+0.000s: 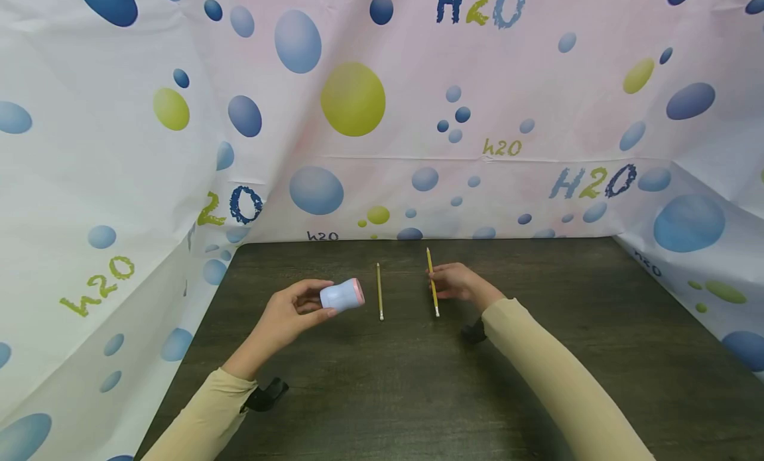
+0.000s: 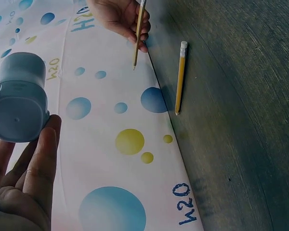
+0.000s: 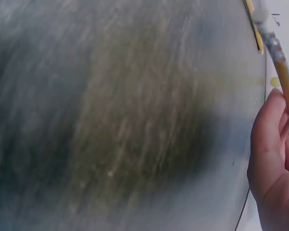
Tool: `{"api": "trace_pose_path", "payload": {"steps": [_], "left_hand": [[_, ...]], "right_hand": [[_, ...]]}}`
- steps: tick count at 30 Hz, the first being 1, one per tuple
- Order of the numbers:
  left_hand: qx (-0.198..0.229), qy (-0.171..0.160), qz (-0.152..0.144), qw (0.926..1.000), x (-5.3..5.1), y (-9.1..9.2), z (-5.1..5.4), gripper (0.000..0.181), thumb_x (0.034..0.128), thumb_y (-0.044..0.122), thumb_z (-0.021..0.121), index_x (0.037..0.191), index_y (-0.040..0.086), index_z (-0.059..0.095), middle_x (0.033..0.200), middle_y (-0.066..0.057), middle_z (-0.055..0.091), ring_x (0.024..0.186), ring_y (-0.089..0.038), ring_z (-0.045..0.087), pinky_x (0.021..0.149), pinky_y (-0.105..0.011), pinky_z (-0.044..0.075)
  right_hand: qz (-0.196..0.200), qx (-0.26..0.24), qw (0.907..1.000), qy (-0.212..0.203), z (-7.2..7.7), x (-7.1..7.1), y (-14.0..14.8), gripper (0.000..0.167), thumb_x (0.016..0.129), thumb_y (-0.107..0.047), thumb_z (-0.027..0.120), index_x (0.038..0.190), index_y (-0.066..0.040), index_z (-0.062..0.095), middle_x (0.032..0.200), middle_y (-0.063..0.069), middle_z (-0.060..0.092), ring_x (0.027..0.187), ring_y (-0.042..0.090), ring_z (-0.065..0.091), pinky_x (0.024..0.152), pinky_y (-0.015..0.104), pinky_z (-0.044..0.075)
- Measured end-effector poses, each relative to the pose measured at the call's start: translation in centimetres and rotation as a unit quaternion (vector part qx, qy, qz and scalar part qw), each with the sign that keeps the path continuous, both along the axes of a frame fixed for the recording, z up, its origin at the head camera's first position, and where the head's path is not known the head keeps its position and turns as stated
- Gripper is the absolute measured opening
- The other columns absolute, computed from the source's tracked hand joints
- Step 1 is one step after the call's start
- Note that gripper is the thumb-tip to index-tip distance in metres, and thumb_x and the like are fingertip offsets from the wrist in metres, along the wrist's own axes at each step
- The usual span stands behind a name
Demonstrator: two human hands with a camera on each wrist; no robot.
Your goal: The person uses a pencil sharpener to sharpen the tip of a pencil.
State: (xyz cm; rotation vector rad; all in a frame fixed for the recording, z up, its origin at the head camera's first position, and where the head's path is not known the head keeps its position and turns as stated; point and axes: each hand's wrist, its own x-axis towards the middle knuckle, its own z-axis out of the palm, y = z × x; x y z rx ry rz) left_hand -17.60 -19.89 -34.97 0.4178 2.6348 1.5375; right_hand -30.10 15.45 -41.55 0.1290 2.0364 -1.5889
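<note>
While the left hand (image 1: 288,317) grips a blue container (image 1: 339,296), the right hand (image 1: 458,282) pinches a pencil (image 1: 434,290), another pencil (image 1: 379,292) between.

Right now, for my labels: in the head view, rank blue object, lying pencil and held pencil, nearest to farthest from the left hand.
1. Blue object: gripped by the left hand.
2. Lying pencil: on the table, right of it.
3. Held pencil: rightmost, in the right hand.
</note>
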Motion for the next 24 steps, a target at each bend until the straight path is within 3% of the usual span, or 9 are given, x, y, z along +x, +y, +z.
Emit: {"api": "trace_pose_path", "payload": {"steps": [5, 9, 12, 16, 21, 24], "left_hand": [[0.003, 0.0, -0.004, 1.0, -0.1, 0.1, -0.1, 0.048, 0.0915, 0.012, 0.077, 0.135, 0.0, 0.061, 0.131, -0.025, 0.065, 0.109, -0.032, 0.071, 0.091, -0.031, 0.063], [0.008, -0.002, -0.005, 1.0, -0.1, 0.1, -0.2, 0.048, 0.0915, 0.012, 0.077, 0.135, 0.0, 0.062, 0.131, -0.025, 0.065, 0.109, -0.032, 0.071, 0.091, -0.03, 0.063], [0.009, 0.001, -0.004, 0.9999, 0.4, 0.2, -0.3, 0.047, 0.0914, 0.011, 0.077, 0.134, -0.001, 0.062, 0.131, -0.026, 0.065, 0.109, -0.032, 0.071, 0.09, -0.029, 0.063], [0.01, 0.002, -0.002, 0.9999, 1.0, 0.5, -0.3, 0.046, 0.0913, 0.01, 0.077, 0.134, -0.001, 0.062, 0.13, -0.026, 0.066, 0.108, -0.032, 0.071, 0.09, -0.027, 0.063], [0.011, -0.001, 0.004, 0.9999, 1.8, 0.9, -0.4, 0.046, 0.0911, 0.011, 0.077, 0.133, -0.001, 0.062, 0.128, -0.026, 0.066, 0.108, -0.03, 0.071, 0.09, -0.027, 0.063], [0.013, 0.002, 0.004, 0.9999, 2.3, 1.2, -0.3, 0.046, 0.0913, 0.012, 0.077, 0.133, -0.002, 0.062, 0.128, -0.026, 0.066, 0.107, -0.029, 0.072, 0.089, -0.027, 0.063]], "right_hand": [[-0.01, 0.003, 0.9999, -0.004, -0.1, 0.0, -0.2, 0.047, 0.109, -0.013, 0.047, 0.152, 0.006, 0.042, 0.135, 0.018, 0.06, 0.113, 0.02, 0.064, 0.108, 0.045, 0.053], [-0.01, 0.0, 1.0, -0.003, -0.2, -0.1, -0.3, 0.048, 0.108, -0.011, 0.048, 0.152, 0.007, 0.04, 0.121, 0.01, 0.066, 0.103, 0.015, 0.065, 0.109, 0.047, 0.053], [-0.011, -0.002, 0.9999, -0.004, -0.2, 0.2, -0.4, 0.048, 0.108, -0.01, 0.049, 0.152, 0.008, 0.041, 0.109, 0.003, 0.067, 0.094, 0.012, 0.066, 0.107, 0.046, 0.054], [-0.009, 0.014, 0.9999, 0.001, -0.3, 0.7, -0.4, 0.048, 0.107, -0.009, 0.049, 0.151, 0.008, 0.041, 0.106, 0.003, 0.068, 0.088, 0.01, 0.066, 0.1, 0.041, 0.058], [-0.008, 0.038, 0.9992, 0.009, -0.7, 1.0, -0.4, 0.049, 0.107, -0.008, 0.051, 0.151, 0.009, 0.041, 0.11, 0.009, 0.069, 0.092, 0.014, 0.068, 0.099, 0.041, 0.06], [-0.007, 0.049, 0.9986, 0.018, -0.9, 1.2, -0.4, 0.049, 0.106, -0.007, 0.052, 0.15, 0.01, 0.041, 0.122, 0.02, 0.068, 0.106, 0.027, 0.07, 0.099, 0.043, 0.06]]}}
